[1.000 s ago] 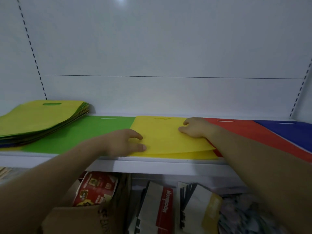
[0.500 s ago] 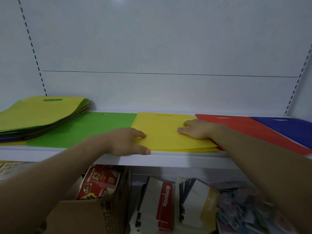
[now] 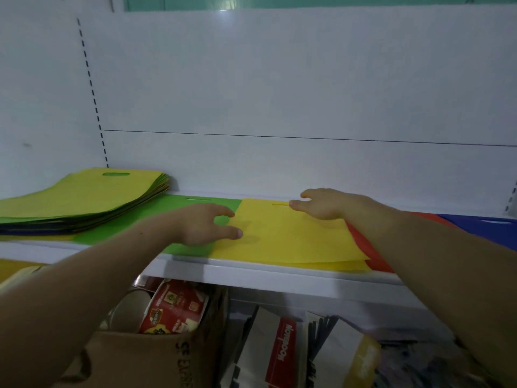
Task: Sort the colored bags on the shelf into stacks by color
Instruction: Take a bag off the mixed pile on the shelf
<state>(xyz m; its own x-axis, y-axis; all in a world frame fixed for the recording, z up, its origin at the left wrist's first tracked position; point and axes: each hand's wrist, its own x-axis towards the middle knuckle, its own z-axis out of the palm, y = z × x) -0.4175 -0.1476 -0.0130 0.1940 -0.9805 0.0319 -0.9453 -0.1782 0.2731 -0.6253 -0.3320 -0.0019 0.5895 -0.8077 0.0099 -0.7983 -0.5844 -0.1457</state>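
Two yellow bags (image 3: 293, 242) stacked on shelf (image 3: 279, 278); left hand (image 3: 207, 225), right hand (image 3: 327, 204) flat on top, gripping nothing. One green bag (image 3: 173, 207) toward left end; one red bag (image 3: 372, 256), one blue bag (image 3: 481, 228) toward right end.

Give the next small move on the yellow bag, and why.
Probably slide the top yellow bag square: the left hand and right hand both rest on it, and its near edge sits askew over the lower yellow bag.
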